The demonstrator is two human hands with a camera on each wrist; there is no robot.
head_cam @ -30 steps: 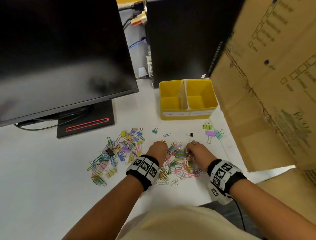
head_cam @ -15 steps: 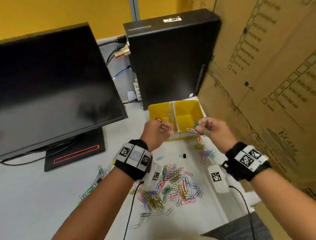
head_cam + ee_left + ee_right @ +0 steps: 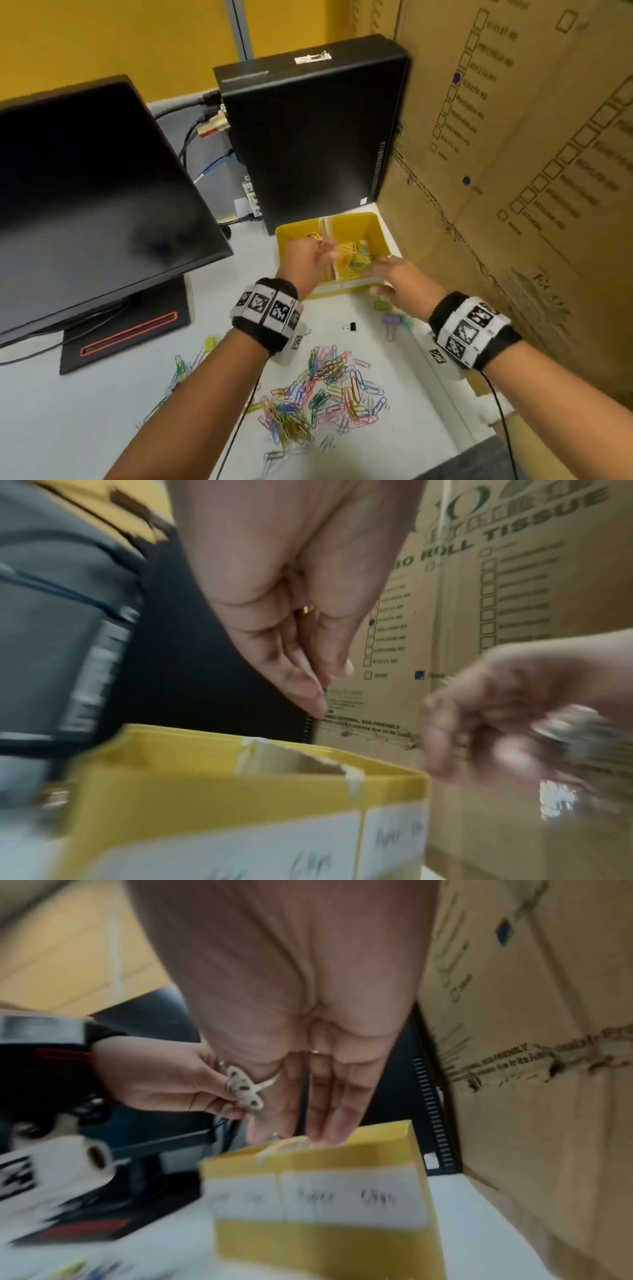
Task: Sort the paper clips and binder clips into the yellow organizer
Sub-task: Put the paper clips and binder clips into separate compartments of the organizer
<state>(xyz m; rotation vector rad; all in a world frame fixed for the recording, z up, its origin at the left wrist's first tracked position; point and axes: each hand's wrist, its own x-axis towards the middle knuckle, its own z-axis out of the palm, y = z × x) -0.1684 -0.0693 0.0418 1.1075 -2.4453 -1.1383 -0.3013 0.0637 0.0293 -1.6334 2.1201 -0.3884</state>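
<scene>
The yellow organizer [image 3: 381, 236] stands at the back of the white desk, split by a divider into two labelled compartments. Coloured paper clips [image 3: 358, 258] lie in its right compartment. My left hand [image 3: 310, 263] hovers over the front of the left compartment and the divider, its fingers pointing down and holding nothing [image 3: 308, 669]. My right hand [image 3: 400, 284] is at the front right corner, fingers straight and empty above the rim [image 3: 318, 1102]. A pile of paper clips [image 3: 325, 394] lies between my forearms. The organizer's front shows in both wrist views [image 3: 240, 799] [image 3: 325, 1245].
Purple [image 3: 391, 320], green [image 3: 380, 305] and black [image 3: 350, 326] binder clips lie in front of the organizer. More clips [image 3: 185, 366] lie to the left. A monitor [image 3: 85, 205], a black computer tower [image 3: 308, 137] and a cardboard box [image 3: 513, 171] hem in the desk.
Both hands rose from the clip pile with paper clips, moved over the organizer and let go; the clips now lie in the right compartment.
</scene>
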